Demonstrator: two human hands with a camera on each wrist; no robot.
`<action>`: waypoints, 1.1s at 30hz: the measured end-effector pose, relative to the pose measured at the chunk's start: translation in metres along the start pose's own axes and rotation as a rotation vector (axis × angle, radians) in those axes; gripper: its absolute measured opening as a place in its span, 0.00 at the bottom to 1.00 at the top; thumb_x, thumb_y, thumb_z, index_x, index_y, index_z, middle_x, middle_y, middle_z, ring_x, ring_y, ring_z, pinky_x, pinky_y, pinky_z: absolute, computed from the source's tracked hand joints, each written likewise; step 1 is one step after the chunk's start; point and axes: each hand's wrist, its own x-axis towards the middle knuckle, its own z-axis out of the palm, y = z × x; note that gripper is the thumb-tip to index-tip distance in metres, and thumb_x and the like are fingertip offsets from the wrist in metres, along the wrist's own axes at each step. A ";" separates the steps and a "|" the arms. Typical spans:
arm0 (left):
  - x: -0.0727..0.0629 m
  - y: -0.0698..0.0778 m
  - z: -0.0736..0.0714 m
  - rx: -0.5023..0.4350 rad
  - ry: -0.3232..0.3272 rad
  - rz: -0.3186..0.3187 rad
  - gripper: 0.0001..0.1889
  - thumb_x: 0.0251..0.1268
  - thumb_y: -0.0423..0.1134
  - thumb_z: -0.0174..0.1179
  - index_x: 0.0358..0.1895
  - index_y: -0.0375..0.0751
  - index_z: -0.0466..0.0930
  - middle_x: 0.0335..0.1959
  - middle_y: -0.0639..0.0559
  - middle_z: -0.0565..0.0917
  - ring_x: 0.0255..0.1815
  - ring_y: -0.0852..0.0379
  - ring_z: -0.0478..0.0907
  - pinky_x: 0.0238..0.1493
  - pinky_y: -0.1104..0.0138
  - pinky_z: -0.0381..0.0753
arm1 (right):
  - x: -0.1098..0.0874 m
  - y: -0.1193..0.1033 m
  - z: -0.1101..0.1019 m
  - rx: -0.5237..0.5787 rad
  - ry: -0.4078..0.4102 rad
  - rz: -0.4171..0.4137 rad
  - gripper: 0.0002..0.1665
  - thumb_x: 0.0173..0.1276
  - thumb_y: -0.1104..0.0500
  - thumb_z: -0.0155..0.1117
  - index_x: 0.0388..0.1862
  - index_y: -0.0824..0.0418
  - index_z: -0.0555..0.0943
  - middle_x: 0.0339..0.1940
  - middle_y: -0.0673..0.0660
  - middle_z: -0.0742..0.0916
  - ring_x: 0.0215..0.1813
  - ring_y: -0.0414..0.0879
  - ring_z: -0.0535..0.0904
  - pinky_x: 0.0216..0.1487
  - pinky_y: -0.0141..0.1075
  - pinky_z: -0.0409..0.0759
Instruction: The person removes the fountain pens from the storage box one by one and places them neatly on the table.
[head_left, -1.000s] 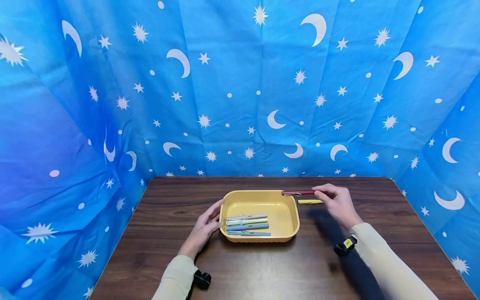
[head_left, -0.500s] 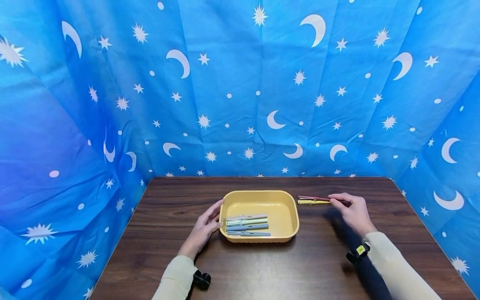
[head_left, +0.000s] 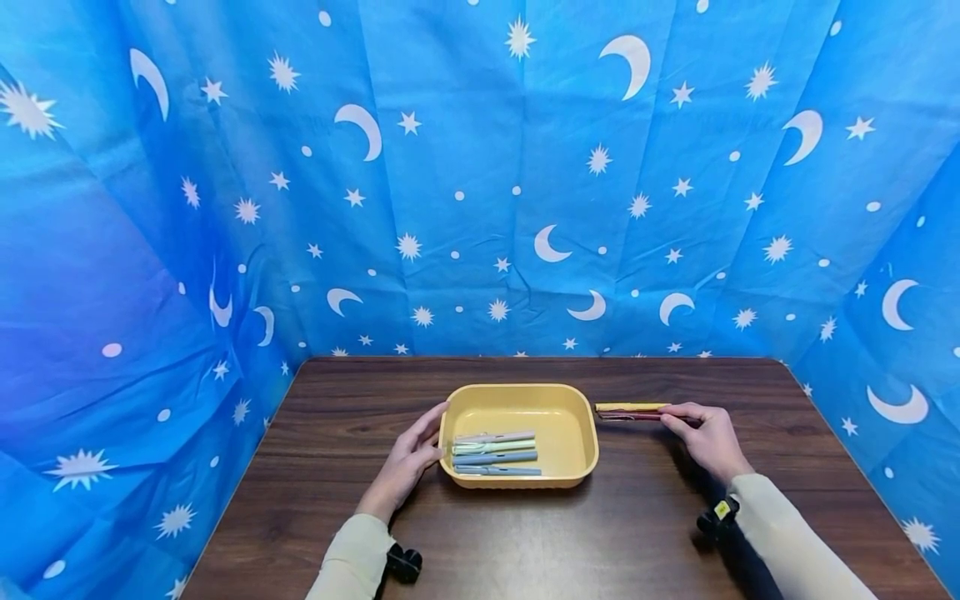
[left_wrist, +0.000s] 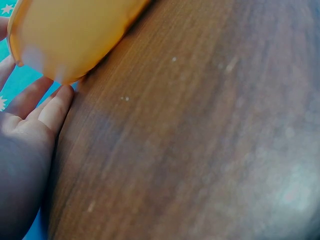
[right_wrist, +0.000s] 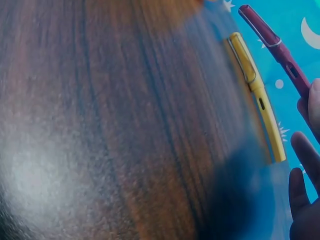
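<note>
My right hand [head_left: 684, 419] pinches the right end of a dark red pen [head_left: 630, 415] [right_wrist: 272, 42], low over the brown table [head_left: 525, 542]. The red pen runs parallel to a yellow pen [head_left: 628, 407] [right_wrist: 255, 85] that lies on the table and sits just in front of it, right of a yellow tray [head_left: 517, 390]. Whether the red pen rests on the wood, I cannot tell. Several pastel pens [head_left: 495, 452] lie side by side in the tray's near half. My left hand [head_left: 424, 435] rests with straight fingers [left_wrist: 56, 107] against the tray's left wall [left_wrist: 65, 35].
A blue cloth with moons and stars [head_left: 480, 167] hangs behind and at both sides of the table. Bare wood stretches in front of the tray and to its left and right.
My right hand has carried the red pen from above the tray's far right corner rightward and down, to just in front of the yellow pen. The left hand has not moved.
</note>
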 end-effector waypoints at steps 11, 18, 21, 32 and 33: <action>0.000 0.000 0.001 -0.005 0.010 0.000 0.40 0.66 0.23 0.51 0.83 0.49 0.61 0.84 0.42 0.59 0.83 0.41 0.59 0.69 0.67 0.76 | -0.002 0.010 0.002 -0.088 -0.036 0.007 0.10 0.74 0.59 0.69 0.49 0.60 0.93 0.50 0.59 0.92 0.53 0.54 0.86 0.49 0.21 0.75; 0.000 0.000 0.001 0.001 0.014 -0.001 0.40 0.67 0.24 0.51 0.83 0.50 0.61 0.84 0.42 0.59 0.83 0.41 0.58 0.69 0.66 0.76 | 0.001 0.016 0.002 -0.160 -0.049 -0.045 0.08 0.69 0.61 0.74 0.45 0.56 0.94 0.45 0.58 0.93 0.46 0.50 0.86 0.45 0.32 0.81; -0.001 0.000 0.001 0.006 0.016 -0.003 0.39 0.67 0.24 0.52 0.83 0.50 0.61 0.84 0.43 0.59 0.83 0.41 0.58 0.69 0.66 0.76 | 0.002 0.017 0.002 -0.191 -0.054 -0.073 0.07 0.67 0.61 0.76 0.43 0.55 0.94 0.44 0.57 0.93 0.47 0.51 0.88 0.47 0.40 0.84; 0.000 0.001 0.002 0.006 0.021 -0.007 0.39 0.68 0.24 0.52 0.83 0.50 0.61 0.84 0.43 0.59 0.83 0.42 0.58 0.70 0.65 0.75 | 0.005 0.019 0.003 -0.227 -0.082 -0.130 0.07 0.65 0.63 0.77 0.41 0.56 0.94 0.44 0.59 0.93 0.52 0.60 0.86 0.57 0.61 0.80; 0.000 0.001 0.002 0.003 0.022 -0.008 0.40 0.67 0.24 0.52 0.83 0.50 0.61 0.84 0.43 0.59 0.83 0.42 0.58 0.70 0.65 0.75 | 0.005 0.019 0.003 -0.231 -0.085 -0.130 0.07 0.65 0.63 0.77 0.41 0.56 0.94 0.44 0.59 0.92 0.52 0.61 0.85 0.57 0.62 0.79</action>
